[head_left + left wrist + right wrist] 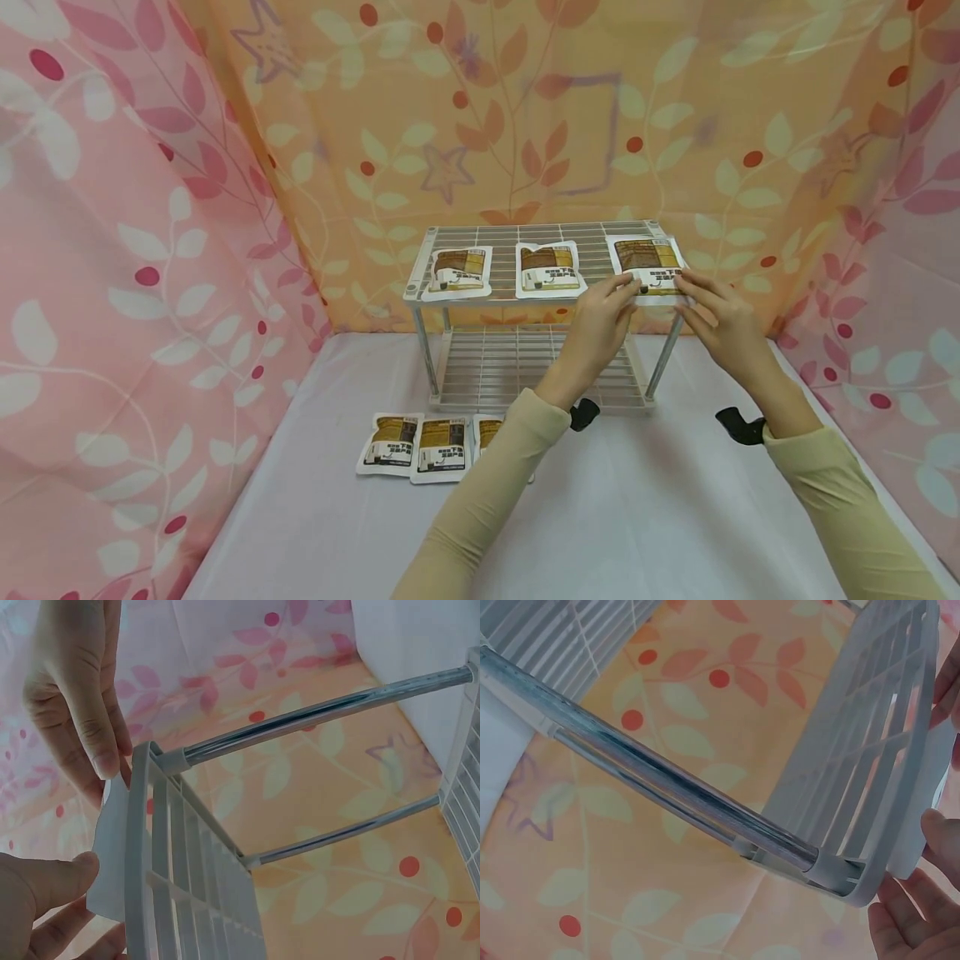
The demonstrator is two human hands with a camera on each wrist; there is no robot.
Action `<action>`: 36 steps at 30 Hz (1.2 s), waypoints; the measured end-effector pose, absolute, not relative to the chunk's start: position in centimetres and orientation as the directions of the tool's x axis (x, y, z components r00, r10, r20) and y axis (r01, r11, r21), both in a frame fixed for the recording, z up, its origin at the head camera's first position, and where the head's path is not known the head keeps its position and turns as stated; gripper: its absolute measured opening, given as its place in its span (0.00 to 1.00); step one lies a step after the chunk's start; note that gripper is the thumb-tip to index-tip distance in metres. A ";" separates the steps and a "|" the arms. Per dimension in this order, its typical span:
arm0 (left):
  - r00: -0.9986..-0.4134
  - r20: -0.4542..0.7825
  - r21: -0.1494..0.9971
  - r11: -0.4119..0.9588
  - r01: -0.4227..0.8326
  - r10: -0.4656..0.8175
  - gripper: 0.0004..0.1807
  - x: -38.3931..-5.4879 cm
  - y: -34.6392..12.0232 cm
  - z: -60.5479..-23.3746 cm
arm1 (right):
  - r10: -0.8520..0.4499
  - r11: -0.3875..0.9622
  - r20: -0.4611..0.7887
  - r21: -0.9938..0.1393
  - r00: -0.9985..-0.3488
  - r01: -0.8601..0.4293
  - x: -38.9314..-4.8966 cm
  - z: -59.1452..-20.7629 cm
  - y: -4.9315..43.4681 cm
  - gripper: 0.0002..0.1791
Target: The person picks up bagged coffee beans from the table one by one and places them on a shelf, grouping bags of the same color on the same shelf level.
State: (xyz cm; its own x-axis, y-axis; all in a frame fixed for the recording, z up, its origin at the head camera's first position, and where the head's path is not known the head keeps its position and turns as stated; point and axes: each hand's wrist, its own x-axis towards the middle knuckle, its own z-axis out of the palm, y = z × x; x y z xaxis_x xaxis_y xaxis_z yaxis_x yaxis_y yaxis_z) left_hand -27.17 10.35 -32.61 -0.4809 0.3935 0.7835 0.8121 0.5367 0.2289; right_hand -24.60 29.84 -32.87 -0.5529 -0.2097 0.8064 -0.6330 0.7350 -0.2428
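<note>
My left hand [597, 321] pinches the near left edge of a white food pouch [643, 252] with brown and yellow print. The pouch's near right corner is held between the thumb and fingers of my right hand [729, 329]. It lies at the right end of the rack's top shelf [504, 265], its near edge reaching past the shelf's front rim. Seen from below in the left wrist view, the pouch [107, 881] shows a plain pale underside. Two matching pouches, a left one [458, 273] and a middle one [550, 269], lie flat along the same shelf.
The two-tier rack has metal posts [663, 357] and a slatted lower shelf [495, 371]. On the white tabletop [300, 517], left of my forearm, a row of pouches [441, 450] lies partly hidden by my sleeve. Patterned cloth [495, 108] encloses the back and sides.
</note>
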 end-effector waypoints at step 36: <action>-0.668 0.616 0.196 0.740 0.643 0.417 0.13 -27.7 11.5 -30.3 | -0.217 0.790 0.677 -0.302 -0.703 -0.534 -25.9 -31.5 30.7 0.21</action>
State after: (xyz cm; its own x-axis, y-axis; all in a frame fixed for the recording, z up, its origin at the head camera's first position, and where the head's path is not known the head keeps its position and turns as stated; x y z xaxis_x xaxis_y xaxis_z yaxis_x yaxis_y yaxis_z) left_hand -27.65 11.49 -30.26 -0.6680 0.4174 0.6161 0.6431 0.7404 0.1956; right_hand -25.88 30.70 -31.51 -0.7032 -0.2171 0.6770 -0.5342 0.7897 -0.3017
